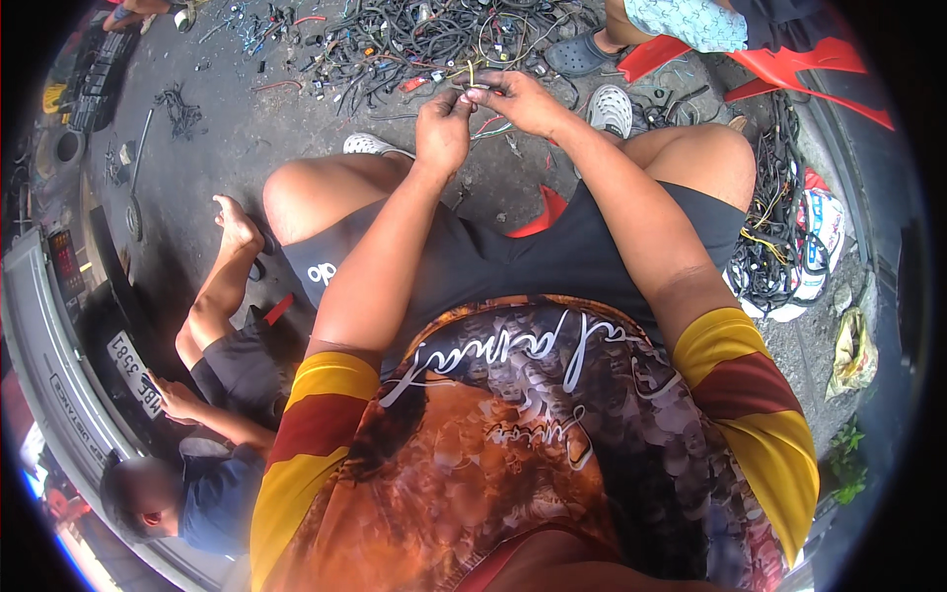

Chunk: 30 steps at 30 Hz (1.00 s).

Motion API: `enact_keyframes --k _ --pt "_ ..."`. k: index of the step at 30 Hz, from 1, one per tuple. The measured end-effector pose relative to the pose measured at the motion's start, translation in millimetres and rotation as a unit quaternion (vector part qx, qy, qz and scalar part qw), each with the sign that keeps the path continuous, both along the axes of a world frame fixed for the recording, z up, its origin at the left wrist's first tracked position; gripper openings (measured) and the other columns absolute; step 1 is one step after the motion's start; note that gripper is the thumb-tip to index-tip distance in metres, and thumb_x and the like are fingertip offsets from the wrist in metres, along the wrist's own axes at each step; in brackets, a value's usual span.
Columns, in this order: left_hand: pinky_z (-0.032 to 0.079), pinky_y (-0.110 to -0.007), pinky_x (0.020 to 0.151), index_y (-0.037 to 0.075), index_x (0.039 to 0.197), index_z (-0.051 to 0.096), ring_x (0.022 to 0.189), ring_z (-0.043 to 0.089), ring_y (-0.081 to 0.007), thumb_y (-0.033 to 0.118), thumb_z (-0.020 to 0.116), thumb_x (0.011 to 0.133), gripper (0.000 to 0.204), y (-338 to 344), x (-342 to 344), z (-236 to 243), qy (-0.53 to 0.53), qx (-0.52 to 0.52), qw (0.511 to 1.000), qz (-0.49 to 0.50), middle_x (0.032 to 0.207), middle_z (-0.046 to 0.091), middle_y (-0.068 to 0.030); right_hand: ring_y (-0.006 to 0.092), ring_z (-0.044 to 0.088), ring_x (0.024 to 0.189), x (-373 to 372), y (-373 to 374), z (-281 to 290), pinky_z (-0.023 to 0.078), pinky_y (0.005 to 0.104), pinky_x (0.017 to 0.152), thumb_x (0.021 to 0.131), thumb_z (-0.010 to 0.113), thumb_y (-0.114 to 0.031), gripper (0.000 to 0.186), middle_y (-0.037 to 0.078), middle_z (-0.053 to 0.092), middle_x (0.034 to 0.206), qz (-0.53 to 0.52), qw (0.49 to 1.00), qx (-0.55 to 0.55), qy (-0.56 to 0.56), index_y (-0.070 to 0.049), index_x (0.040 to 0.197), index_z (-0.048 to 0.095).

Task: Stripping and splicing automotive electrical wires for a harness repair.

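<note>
Both hands meet in front of me, over the near edge of a heap of wires. My left hand (442, 132) is closed, thumb and forefinger pinched together at the fingertips of my other hand. My right hand (523, 105) is closed in a pinch too, its palm turned partly down. A short yellow wire (471, 71) sticks up from between the fingertips. Which fingers grip it, and whether a connector is on its end, is too small to tell. Dark smudges cover the fingers of both hands.
A heap of cut wires and connectors (414, 39) spreads beyond my hands. Red plastic chair parts (799, 71) and another person's clogged foot (580, 55) are at far right. A sack (817, 237) with wires lies right. Someone sits at left beside a vehicle (69, 395).
</note>
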<state>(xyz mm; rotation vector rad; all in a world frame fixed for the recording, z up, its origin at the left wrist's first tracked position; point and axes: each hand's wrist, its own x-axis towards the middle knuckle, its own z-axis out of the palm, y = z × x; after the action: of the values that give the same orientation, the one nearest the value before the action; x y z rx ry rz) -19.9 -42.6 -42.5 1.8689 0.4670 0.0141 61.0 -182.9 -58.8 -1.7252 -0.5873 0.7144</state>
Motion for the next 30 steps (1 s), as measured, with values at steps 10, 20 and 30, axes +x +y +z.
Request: enact_keyframes --k 10,20,30 --pt "0.04 -0.031 0.056 -0.003 0.079 0.065 0.061 0.05 -0.0131 0.015 0.056 0.088 0.023 -5 3 -15 0.064 -0.092 0.989 0.093 0.067 0.06 -0.0085 0.0234 0.066 0.088 -14 11 -9 0.049 0.0359 0.078 0.085 0.064 -0.039 0.045 0.014 0.069 0.095 -0.084 0.992 -0.083 -0.035 -0.007 0.116 0.063" --pt "0.019 -0.026 0.036 0.004 0.087 0.058 0.038 0.028 -0.0061 0.02 0.055 0.091 0.017 0 2 -14 0.135 -0.18 0.972 0.072 0.051 0.034 0.0052 0.032 0.065 0.093 -15 7 -8 0.049 0.0376 0.082 0.079 0.064 -0.053 0.064 0.019 0.066 0.101 -0.083 0.979 -0.175 -0.062 -0.007 0.122 0.058" --pt "0.028 -0.024 0.042 0.001 0.104 0.063 0.047 0.036 -0.0052 0.016 0.051 0.092 0.023 16 -4 1 0.132 -0.209 0.969 -0.018 0.06 0.048 0.0041 0.0231 0.06 0.103 -11 5 -7 0.046 0.0356 0.087 0.085 0.058 -0.054 0.062 0.016 0.064 0.111 0.052 0.997 -0.063 0.001 -0.007 0.124 0.056"
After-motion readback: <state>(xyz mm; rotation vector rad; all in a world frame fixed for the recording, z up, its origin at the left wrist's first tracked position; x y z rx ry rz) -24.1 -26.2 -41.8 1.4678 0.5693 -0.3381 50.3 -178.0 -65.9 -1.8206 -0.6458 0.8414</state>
